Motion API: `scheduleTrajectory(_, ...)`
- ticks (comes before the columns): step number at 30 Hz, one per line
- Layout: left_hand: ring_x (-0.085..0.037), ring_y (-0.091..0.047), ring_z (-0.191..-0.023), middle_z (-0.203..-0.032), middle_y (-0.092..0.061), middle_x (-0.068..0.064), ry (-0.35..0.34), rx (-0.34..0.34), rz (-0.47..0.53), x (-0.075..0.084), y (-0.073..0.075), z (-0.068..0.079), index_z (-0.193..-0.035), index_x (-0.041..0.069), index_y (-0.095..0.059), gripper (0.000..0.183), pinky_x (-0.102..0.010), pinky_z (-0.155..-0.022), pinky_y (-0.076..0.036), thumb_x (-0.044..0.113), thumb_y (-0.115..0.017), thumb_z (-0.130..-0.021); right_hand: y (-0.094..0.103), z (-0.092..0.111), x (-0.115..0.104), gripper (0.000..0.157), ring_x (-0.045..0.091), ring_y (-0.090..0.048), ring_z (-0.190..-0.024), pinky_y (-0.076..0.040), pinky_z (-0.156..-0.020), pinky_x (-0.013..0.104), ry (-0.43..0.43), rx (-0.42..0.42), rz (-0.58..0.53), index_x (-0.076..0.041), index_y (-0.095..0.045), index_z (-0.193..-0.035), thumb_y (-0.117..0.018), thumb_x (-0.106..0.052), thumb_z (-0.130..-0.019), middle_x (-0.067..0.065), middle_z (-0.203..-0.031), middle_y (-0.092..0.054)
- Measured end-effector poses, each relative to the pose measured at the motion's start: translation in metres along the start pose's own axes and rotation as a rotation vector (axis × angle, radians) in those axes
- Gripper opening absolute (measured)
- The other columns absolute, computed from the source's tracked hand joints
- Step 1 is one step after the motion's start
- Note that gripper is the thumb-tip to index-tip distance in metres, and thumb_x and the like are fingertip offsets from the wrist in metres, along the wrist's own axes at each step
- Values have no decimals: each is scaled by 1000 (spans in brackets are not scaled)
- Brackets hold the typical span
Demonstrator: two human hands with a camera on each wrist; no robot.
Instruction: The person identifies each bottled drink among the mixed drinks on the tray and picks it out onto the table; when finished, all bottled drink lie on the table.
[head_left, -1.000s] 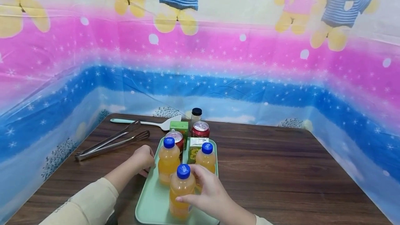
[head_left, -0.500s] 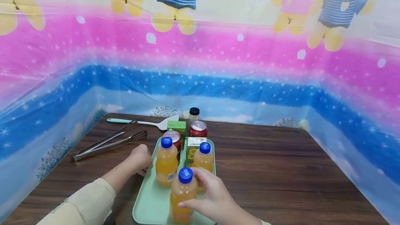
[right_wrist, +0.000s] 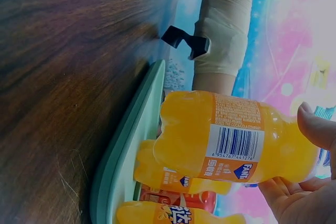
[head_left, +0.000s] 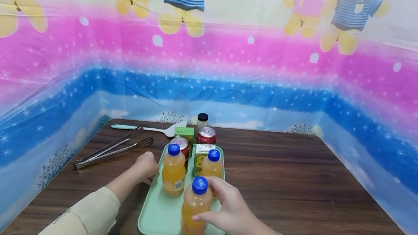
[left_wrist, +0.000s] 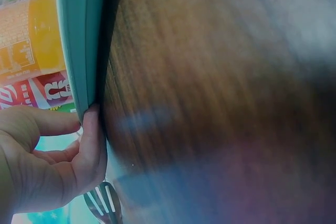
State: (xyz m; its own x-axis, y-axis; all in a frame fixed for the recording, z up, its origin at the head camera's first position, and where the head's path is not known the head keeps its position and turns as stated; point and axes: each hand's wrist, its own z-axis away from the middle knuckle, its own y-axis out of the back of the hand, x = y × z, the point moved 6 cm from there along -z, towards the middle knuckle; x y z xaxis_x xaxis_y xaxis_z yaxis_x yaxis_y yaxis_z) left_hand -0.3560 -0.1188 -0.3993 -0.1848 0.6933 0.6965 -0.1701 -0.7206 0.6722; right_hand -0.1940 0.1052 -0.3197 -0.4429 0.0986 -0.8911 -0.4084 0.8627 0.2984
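Observation:
My right hand (head_left: 230,204) grips an orange soda bottle (head_left: 192,209) with a blue cap, thumb on its near side. In the right wrist view this Fanta bottle (right_wrist: 236,137) shows its barcode, its base close over the tray. My left hand (head_left: 147,166) pinches the left rim of the pale green tray (head_left: 153,213); in the left wrist view thumb and fingers meet at the tray's edge (left_wrist: 81,35). Two more orange soda bottles stand on the tray, one at left (head_left: 173,175) and one at right (head_left: 212,169), the latter partly hidden by my right hand.
Behind the bottles stand a red can (head_left: 181,143), a yellow-flowered drink carton (head_left: 200,160), a green carton (head_left: 185,132) and another red can (head_left: 207,134). A black-lidded jar (head_left: 203,118) is at the back. Metal tongs (head_left: 111,155) and a white spatula (head_left: 169,130) lie at left.
My right hand has brought its bottle a little to the right and towards me on the tray. The left hand stays at the tray's rim; the head view has shifted slightly.

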Motion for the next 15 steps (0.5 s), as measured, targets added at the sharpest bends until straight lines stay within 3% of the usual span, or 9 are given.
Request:
scheduleTrajectory(8,-24,-60,-60,-76,-55,-16,12,2,-8,1,3,0,-81,-6,-53,14,-36,-48,-56,-10,-64,-74,7,8,-3,54,21,-54,-114,-45,-95,28,-43,12,-25,-12,-50,-128,-74,-19,-80,4,-122,-56)
scheduleTrajectory(15,-25,-60,-62,-77,-54,-16,26,-9,-9,0,1,-1,-86,-7,-51,19,-35,-49,-56,-9,-65,-74,20,19,-3,59,23,-57,-111,-47,-93,30,-60,72,-35,-1,-47,-129,-75,-16,-79,8,-122,-56)
